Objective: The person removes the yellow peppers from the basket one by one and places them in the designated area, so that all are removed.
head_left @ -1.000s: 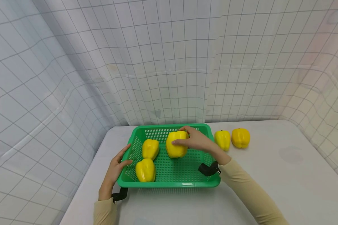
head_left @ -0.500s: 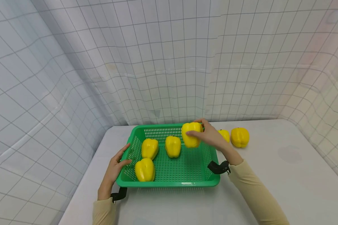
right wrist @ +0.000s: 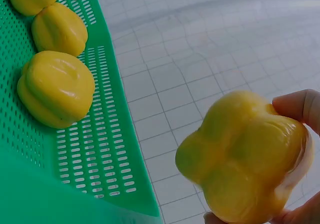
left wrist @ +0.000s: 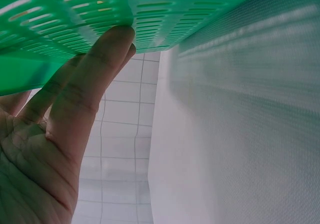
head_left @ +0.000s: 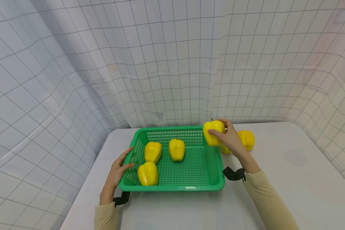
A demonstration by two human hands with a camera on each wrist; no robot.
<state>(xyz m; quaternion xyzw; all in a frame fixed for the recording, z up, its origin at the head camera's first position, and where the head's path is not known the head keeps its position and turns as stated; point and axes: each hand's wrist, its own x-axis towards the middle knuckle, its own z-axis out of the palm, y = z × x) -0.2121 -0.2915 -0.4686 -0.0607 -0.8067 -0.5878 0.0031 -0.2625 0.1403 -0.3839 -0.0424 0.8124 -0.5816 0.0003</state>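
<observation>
My right hand [head_left: 230, 137] grips a yellow bell pepper [head_left: 212, 132], with the thumb across its near side. It overlaps the right back corner of a green plastic basket [head_left: 172, 188]; the right wrist view has the held pepper [right wrist: 245, 159] beside the outer basket wall, its lobed end facing the camera. Inside the basket lie three more yellow bell peppers: one at back left [head_left: 153, 152], one at front left [head_left: 148, 174] and one near the middle [head_left: 176, 150]. My left hand [head_left: 118, 171] holds the basket's left side, thumb over the rim, fingers [left wrist: 95, 74] against the slotted outer wall.
Right of the basket, a yellow bell pepper [head_left: 246, 139] sits on the white table [head_left: 287, 172]. Another pepper [head_left: 225, 149] is mostly hidden behind my right hand. White curtains with a grid pattern [head_left: 172, 64] enclose the back and sides.
My right hand has carried its pepper rightward from above the basket's middle to its right back corner, uncovering the middle pepper. My left hand has stayed at the basket's left side.
</observation>
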